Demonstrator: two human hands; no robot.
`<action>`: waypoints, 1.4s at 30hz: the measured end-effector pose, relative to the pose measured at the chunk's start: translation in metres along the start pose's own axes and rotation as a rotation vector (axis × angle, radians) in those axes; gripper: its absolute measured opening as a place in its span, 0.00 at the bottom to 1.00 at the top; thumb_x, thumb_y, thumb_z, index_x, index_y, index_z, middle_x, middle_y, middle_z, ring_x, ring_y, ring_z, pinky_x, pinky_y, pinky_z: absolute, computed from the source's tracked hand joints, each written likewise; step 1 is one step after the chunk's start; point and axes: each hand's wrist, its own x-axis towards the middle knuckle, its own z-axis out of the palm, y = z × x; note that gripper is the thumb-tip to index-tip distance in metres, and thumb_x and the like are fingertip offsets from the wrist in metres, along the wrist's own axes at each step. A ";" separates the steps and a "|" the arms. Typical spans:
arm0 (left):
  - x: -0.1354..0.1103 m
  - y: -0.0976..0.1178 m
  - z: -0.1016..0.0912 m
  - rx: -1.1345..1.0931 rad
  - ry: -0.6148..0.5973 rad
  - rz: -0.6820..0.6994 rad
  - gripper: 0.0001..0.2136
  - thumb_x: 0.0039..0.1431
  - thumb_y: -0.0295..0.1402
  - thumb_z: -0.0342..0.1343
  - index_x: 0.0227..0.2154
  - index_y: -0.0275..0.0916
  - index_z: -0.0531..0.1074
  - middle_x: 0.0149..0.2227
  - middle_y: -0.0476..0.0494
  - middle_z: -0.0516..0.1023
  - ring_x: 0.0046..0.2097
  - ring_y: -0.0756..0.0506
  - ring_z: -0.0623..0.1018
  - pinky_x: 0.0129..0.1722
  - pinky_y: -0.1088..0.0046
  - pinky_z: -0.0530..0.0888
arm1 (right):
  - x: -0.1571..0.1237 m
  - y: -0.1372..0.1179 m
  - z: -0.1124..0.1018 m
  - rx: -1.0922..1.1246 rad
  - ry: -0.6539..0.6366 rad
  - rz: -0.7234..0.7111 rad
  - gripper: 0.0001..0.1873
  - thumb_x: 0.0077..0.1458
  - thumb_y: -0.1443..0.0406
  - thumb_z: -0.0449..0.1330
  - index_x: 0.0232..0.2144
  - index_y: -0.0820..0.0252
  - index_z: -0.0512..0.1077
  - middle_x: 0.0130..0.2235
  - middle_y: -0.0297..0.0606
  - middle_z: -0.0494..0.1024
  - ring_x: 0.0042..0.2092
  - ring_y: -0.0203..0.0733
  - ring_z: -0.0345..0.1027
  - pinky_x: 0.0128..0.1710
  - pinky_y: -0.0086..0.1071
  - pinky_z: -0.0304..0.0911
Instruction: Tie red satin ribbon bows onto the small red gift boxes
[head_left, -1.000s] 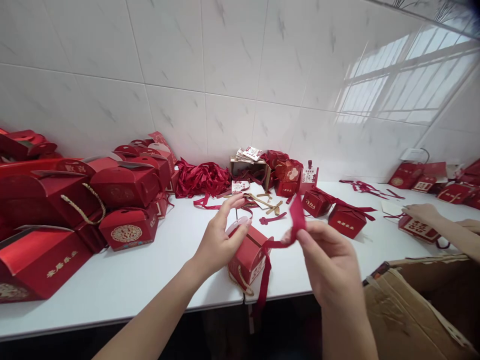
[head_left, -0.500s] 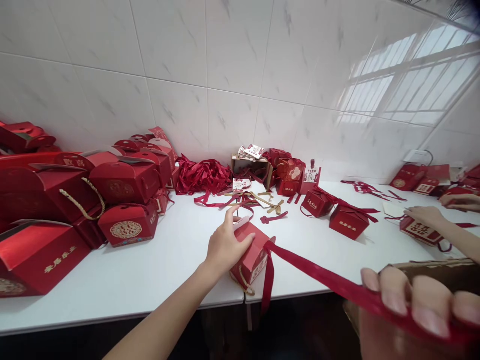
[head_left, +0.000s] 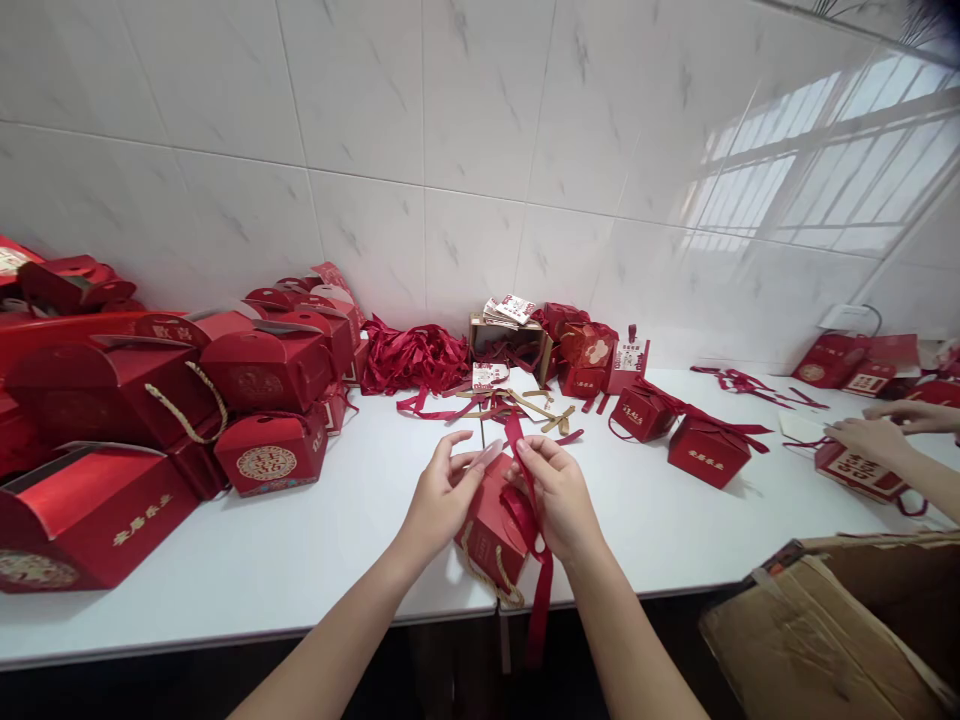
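A small red gift box (head_left: 491, 530) with a gold rope handle stands near the front edge of the white table (head_left: 300, 560). My left hand (head_left: 439, 500) rests on its left side, thumb and fingers curled round the top. My right hand (head_left: 559, 495) pinches a dark red ribbon (head_left: 536, 570) over the box's top. The ribbon loops across the box front and hangs down past the table edge.
Stacks of larger red boxes (head_left: 150, 400) fill the left side. A heap of red ribbons (head_left: 412, 355), a cardboard tray with tags (head_left: 510, 325) and tied small boxes (head_left: 705, 450) lie behind. Another person's hands (head_left: 885, 435) work at far right. A brown carton (head_left: 840, 630) sits at lower right.
My right hand, which had pulled the ribbon out far to the lower right, has come back to the box top with the ribbon. My left hand stays on the box.
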 end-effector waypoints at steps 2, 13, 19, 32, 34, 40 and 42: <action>-0.002 0.003 -0.005 -0.075 0.020 -0.094 0.20 0.54 0.38 0.54 0.49 0.39 0.61 0.39 0.42 0.79 0.35 0.45 0.79 0.37 0.68 0.73 | 0.001 -0.002 -0.001 -0.115 -0.019 0.031 0.16 0.39 0.57 0.69 0.26 0.60 0.69 0.19 0.27 0.70 0.22 0.31 0.62 0.26 0.26 0.60; -0.009 0.005 -0.006 -0.199 0.024 -0.125 0.21 0.52 0.40 0.57 0.47 0.39 0.61 0.41 0.42 0.78 0.35 0.46 0.79 0.37 0.69 0.73 | 0.003 -0.002 0.001 -0.574 -0.049 -0.007 0.15 0.48 0.60 0.60 0.15 0.59 0.64 0.12 0.27 0.64 0.18 0.30 0.53 0.22 0.27 0.50; -0.012 0.001 -0.006 -0.203 0.005 -0.110 0.22 0.53 0.41 0.57 0.48 0.40 0.60 0.44 0.40 0.77 0.38 0.44 0.79 0.38 0.68 0.73 | 0.003 -0.001 0.000 -0.558 -0.086 -0.014 0.16 0.49 0.59 0.59 0.16 0.59 0.64 0.13 0.27 0.63 0.18 0.30 0.53 0.23 0.27 0.50; -0.013 0.001 -0.004 -0.220 0.004 -0.090 0.22 0.53 0.41 0.58 0.48 0.40 0.59 0.45 0.39 0.77 0.38 0.45 0.79 0.37 0.71 0.73 | 0.003 -0.002 -0.004 -0.547 -0.114 -0.001 0.16 0.48 0.56 0.61 0.19 0.60 0.66 0.14 0.26 0.63 0.19 0.30 0.53 0.23 0.27 0.49; -0.014 0.001 -0.004 -0.203 0.005 -0.084 0.22 0.53 0.41 0.58 0.49 0.40 0.60 0.45 0.39 0.77 0.38 0.44 0.79 0.36 0.70 0.73 | 0.004 -0.002 -0.004 -0.554 -0.119 -0.002 0.16 0.48 0.55 0.61 0.19 0.60 0.66 0.14 0.26 0.63 0.19 0.30 0.53 0.23 0.27 0.49; -0.018 0.000 -0.004 -0.170 -0.021 -0.030 0.23 0.54 0.40 0.58 0.52 0.41 0.64 0.51 0.39 0.74 0.48 0.40 0.76 0.43 0.67 0.74 | 0.007 -0.002 -0.002 -0.593 -0.133 0.019 0.16 0.47 0.55 0.61 0.19 0.61 0.66 0.14 0.27 0.64 0.18 0.30 0.55 0.21 0.27 0.50; -0.019 0.000 -0.004 -0.124 -0.024 -0.003 0.21 0.54 0.41 0.57 0.50 0.40 0.69 0.53 0.39 0.73 0.52 0.39 0.73 0.47 0.66 0.73 | 0.009 -0.001 -0.001 -0.621 -0.128 0.023 0.17 0.47 0.54 0.61 0.19 0.61 0.67 0.15 0.27 0.65 0.18 0.30 0.55 0.21 0.27 0.50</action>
